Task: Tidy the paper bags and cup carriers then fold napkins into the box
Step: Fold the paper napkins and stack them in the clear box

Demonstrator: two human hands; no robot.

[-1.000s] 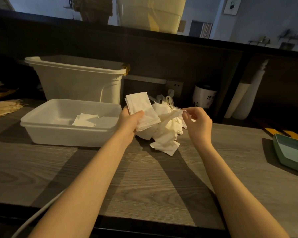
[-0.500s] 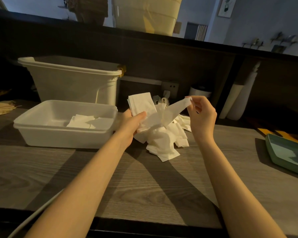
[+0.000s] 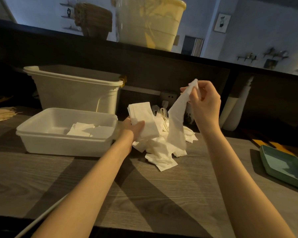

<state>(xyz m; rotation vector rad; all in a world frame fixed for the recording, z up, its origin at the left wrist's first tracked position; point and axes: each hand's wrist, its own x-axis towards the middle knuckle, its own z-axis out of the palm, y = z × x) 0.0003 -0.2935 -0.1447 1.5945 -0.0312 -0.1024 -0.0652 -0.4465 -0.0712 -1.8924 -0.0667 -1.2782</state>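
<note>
A low white plastic box (image 3: pixel 58 145) sits on the wooden counter at the left, with a few folded napkins (image 3: pixel 86 130) inside. Right of it lies a loose pile of white napkins (image 3: pixel 160 152). My left hand (image 3: pixel 134 129) grips a stack of folded napkins (image 3: pixel 143 119) just above the pile, beside the box. My right hand (image 3: pixel 205 103) is raised over the pile and pinches the top corner of a single napkin (image 3: pixel 176 122), which hangs down to the pile.
A tall white bin (image 3: pixel 76 90) stands behind the box. Brown paper bags (image 3: pixel 0 114) lie at the far left. A green tray (image 3: pixel 286 167) rests at the right edge. A white cable (image 3: pixel 41 219) crosses the counter's near edge.
My right hand has risen and drawn one napkin up out of the pile. My left hand has stayed by the box with its folded stack.
</note>
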